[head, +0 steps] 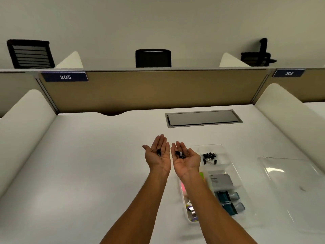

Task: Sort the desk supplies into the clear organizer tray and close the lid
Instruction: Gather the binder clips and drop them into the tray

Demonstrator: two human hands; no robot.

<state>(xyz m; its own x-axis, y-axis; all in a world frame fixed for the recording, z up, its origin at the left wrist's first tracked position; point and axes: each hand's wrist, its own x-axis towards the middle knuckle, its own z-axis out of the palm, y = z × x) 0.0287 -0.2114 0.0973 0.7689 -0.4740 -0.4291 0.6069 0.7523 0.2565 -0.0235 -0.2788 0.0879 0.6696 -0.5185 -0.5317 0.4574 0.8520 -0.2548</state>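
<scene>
My left hand (159,160) and my right hand (187,162) are raised palm up, side by side, above the white desk (88,173). Small black binder clips (158,152) lie in the left palm, and more black binder clips (181,154) lie in the right palm. Just right of my right hand is the clear organizer tray (235,170). Its far compartment holds a pile of black binder clips (209,158). Nearer compartments hold a grey pad (221,181) and two teal-labelled items (228,197). My right forearm hides part of the tray's left side, where pink and yellow items (183,188) show.
The clear lid (290,191) lies flat on the desk to the right of the tray. A grey cable hatch (204,118) is set in the desk behind my hands. White side dividers (26,124) and a tan back panel (149,90) enclose the desk.
</scene>
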